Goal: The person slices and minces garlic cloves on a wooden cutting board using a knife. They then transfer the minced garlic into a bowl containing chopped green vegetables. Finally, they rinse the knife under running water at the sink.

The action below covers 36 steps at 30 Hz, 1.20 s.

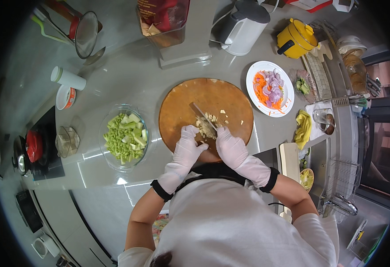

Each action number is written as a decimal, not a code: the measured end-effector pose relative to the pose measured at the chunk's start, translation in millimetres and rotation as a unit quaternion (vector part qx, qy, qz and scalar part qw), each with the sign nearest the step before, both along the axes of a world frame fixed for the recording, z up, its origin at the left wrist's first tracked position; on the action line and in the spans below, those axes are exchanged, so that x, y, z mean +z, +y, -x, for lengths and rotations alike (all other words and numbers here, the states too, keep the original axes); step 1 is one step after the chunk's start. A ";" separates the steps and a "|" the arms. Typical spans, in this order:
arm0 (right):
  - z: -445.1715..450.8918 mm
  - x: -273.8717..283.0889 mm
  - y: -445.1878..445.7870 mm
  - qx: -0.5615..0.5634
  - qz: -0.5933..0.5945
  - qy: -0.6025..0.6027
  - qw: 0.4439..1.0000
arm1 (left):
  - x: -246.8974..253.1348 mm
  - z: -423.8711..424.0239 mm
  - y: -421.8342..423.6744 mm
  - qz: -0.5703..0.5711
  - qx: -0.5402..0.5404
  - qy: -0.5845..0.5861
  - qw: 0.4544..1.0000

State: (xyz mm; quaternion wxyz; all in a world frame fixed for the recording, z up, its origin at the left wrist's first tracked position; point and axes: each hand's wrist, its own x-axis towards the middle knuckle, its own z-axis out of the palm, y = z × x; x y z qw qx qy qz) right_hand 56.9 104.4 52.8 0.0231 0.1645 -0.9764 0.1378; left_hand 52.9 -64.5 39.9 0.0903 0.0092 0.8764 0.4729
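My right hand (pixel 230 147), in a whitish disposable glove, grips a kitchen knife (pixel 204 115). The blade stands nearly edge-on to me and slants up and left across a heap of chopped pale pieces (pixel 205 130), which look like garlic. My left hand (pixel 185 145), gloved alike, is at the near left side of this heap. Its thumb is spread from the curled fingers, with no item visible between them. Under both hands lies a round wooden chopping board (pixel 178 110), with a few loose bits towards its right side. The knife's handle is hidden inside my right hand.
Left of the board, a glass bowl (pixel 145 152) holds cut green vegetables. A white plate (pixel 253 71) with shredded carrot and sliced onion is at the right, near a yellow cloth (pixel 302 129) and the sink (pixel 320 160). An electric kettle (pixel 245 31) stands behind.
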 end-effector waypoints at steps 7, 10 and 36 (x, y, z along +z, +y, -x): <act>-1.4 20.0 22.2 -0.060 0.086 -0.049 0.993 | -20.6 17.8 7.0 0.025 -0.009 0.073 0.997; 1.9 18.8 48.0 -0.100 0.030 0.008 0.994 | -23.7 25.1 12.6 -0.034 -0.009 0.068 0.997; 5.2 3.4 4.8 -0.041 0.078 -0.066 0.994 | -35.4 21.8 1.1 -0.097 0.079 0.058 0.990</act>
